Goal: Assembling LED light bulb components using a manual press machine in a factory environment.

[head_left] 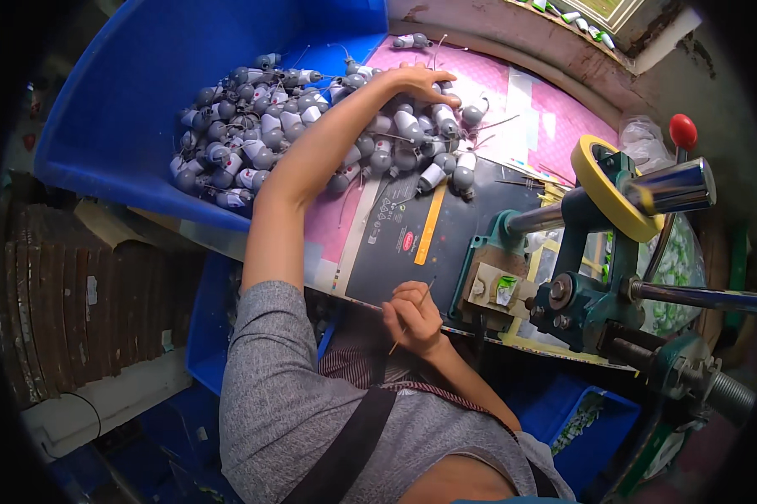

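Observation:
My left hand (422, 84) reaches over a heap of small grey bulb-shaped parts (286, 122) with white collars and thin wire leads. Its fingers are stretched out and apart at the far side of the heap, and I make out nothing held in it. Low in front of my body, my right hand (416, 319) is closed around a thin tan stick (402, 338), which slants up past the fingers. Right of that hand, a small green-and-white piece (506, 291) sits in the pale block (482, 286) of a teal hand press (576, 294).
The heap spills from a blue bin (101, 126) onto a bench with pink sheeting (555, 126) and black printed card (387, 260). The press has a red-knobbed lever (683, 132) and a yellow ring (592, 181). Another blue bin (618, 420) stands below the bench.

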The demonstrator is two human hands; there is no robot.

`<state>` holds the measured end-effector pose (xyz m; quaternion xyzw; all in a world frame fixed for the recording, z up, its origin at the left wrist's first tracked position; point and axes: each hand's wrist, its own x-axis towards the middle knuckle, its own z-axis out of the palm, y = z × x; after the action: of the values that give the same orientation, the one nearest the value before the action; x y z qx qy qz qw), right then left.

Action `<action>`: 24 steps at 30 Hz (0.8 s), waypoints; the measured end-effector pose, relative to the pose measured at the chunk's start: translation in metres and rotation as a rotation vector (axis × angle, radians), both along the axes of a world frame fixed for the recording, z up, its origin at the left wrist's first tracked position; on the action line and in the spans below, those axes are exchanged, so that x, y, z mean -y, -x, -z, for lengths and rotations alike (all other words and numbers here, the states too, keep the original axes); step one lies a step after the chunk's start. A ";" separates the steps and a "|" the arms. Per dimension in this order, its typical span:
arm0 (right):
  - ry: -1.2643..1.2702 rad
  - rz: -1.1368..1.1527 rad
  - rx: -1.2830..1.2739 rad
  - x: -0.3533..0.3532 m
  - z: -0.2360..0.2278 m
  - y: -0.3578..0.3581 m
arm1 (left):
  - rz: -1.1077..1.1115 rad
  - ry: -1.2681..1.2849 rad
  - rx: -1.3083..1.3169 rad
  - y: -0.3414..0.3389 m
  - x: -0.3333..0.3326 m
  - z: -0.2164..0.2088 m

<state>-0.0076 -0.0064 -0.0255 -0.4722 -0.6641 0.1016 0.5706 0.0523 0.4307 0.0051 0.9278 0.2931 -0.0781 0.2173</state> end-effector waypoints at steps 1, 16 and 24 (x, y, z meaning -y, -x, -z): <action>0.001 0.024 0.000 0.000 0.001 -0.004 | 0.094 0.091 0.076 -0.006 0.024 -0.008; -0.014 0.037 -0.066 0.004 0.007 -0.005 | -1.169 -0.413 -0.139 0.224 -0.068 -0.025; -0.064 0.057 -0.022 0.004 0.004 -0.001 | -0.773 -0.008 0.449 0.088 0.003 -0.013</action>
<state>-0.0070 -0.0104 -0.0292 -0.4714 -0.6470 0.0691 0.5953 -0.0354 0.4276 0.0181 0.7449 0.5643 0.2132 0.2851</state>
